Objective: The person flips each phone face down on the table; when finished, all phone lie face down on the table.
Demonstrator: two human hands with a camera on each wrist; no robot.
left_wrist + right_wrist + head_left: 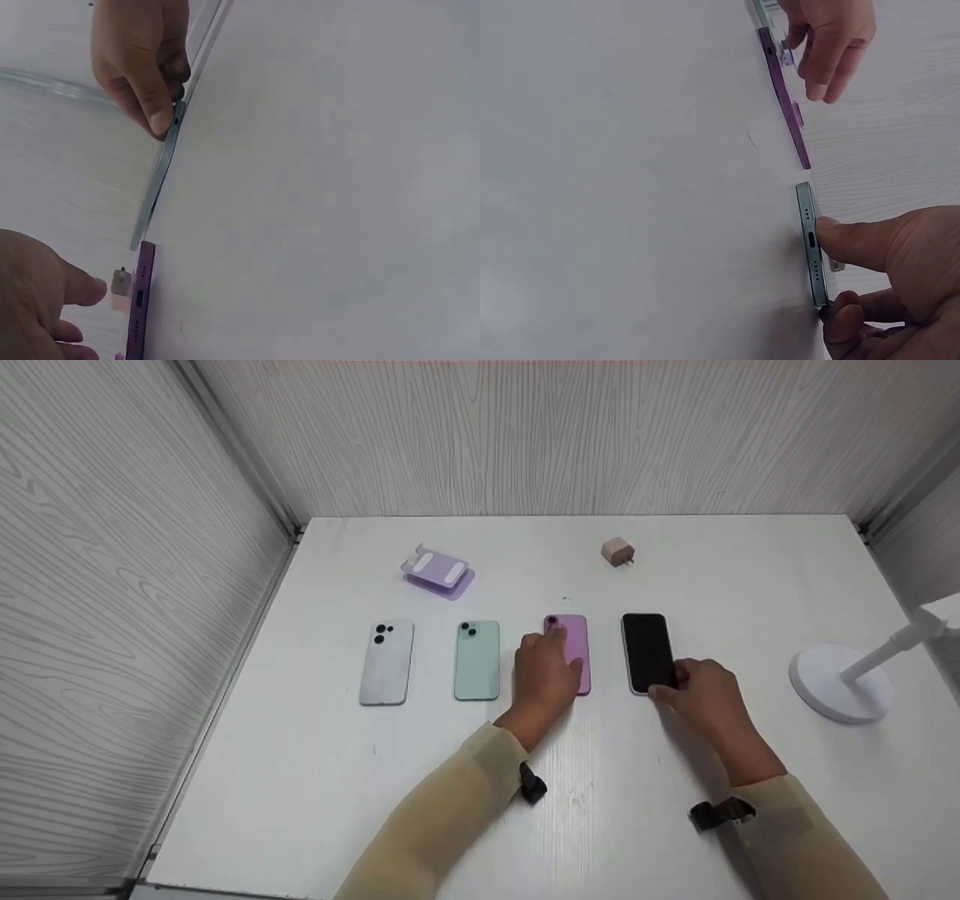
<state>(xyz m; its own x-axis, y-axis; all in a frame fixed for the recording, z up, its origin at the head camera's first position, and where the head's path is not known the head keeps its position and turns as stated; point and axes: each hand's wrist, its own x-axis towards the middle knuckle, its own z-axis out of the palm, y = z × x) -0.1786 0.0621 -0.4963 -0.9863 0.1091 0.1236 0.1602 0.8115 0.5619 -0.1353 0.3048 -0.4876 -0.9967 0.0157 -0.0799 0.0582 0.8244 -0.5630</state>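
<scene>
Four phones would be several; they lie in a row on the white table (pixel 450 780). My left hand (pixel 544 671) is over the purple phone (pixel 576 641), fingers loosely bent. In the right wrist view a gap shows between that hand (pixel 832 52) and the purple phone (pixel 786 101). To the right lies a phone with its black screen up (pixel 646 649). My right hand (pixel 705 694) pinches its near right corner, thumb on the front and fingers at the side edge. Left of the purple phone are a mint green phone (pixel 477 667) and a white phone (pixel 388 664), both back up.
A lilac phone stand (pixel 442 568) lies folded behind the green phone. A pink charger plug (pixel 617 551) sits farther back. On the right stands a round white base with a pole (pixel 825 686). Wood-grain panels (pixel 480 442) enclose the back and sides.
</scene>
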